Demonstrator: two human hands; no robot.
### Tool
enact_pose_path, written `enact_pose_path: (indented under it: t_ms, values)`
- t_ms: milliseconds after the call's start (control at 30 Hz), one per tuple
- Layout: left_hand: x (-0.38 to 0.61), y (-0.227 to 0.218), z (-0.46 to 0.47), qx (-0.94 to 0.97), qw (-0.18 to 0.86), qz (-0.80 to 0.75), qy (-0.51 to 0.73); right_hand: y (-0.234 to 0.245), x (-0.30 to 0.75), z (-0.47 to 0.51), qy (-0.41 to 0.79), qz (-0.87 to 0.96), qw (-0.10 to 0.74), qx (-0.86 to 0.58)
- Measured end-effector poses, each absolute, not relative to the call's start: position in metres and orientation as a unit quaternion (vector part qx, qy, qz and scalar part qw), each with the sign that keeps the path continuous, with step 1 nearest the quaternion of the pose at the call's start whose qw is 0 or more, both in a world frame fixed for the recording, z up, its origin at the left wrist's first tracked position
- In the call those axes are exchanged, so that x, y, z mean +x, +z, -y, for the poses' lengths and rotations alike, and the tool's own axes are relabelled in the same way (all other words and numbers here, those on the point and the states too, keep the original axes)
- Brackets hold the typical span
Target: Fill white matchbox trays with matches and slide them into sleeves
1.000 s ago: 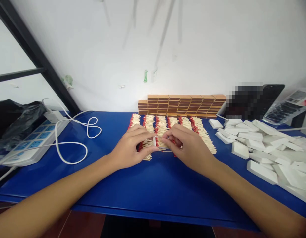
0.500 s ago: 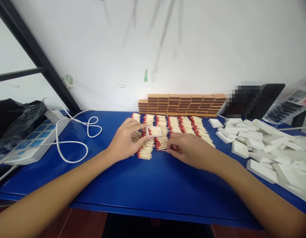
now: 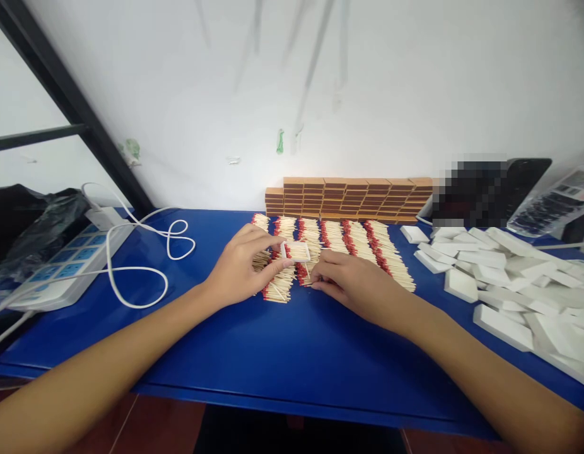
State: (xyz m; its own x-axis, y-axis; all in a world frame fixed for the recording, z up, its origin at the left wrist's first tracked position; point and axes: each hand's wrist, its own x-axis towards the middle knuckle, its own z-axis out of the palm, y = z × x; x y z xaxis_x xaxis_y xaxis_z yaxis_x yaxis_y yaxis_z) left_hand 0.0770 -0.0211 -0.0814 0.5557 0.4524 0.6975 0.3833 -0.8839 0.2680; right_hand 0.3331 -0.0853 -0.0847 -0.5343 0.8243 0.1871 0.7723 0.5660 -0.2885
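Note:
Rows of red-tipped matches [image 3: 362, 243] lie spread on the blue table [image 3: 292, 353]. My left hand [image 3: 245, 268] pinches a small white matchbox tray [image 3: 296, 251] filled with matches, holding it just above the rows. My right hand [image 3: 351, 284] rests on the near ends of the matches beside the tray, its fingers curled and pinched together on a few matches at the front of a row.
Brown matchbox sleeves [image 3: 349, 198] are stacked against the wall. A heap of empty white trays [image 3: 509, 284] covers the right side. A power strip [image 3: 60, 268] with a looped white cable [image 3: 135, 271] and a black bag [image 3: 27, 221] lie at the left.
My left hand lifted the filled tray away from the right hand and up over the rows. My right hand dropped to the near ends of the matches and shifted slightly left.

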Motion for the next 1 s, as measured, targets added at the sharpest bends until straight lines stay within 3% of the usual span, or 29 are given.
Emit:
enact_pose_path:
  t_ms: [333,1000]
  values:
    - [0.0769,-0.0801,0.0214,0.883,0.033,-0.233,0.407,-0.0859,0.3344,0.0838,0.094,0.873,0.173,-0.447]
    - [0.0767,-0.0797,0.0208,0.885,0.035,-0.234,0.401,-0.0798,0.3313,0.0884,0.131,0.867,0.137,-0.461]
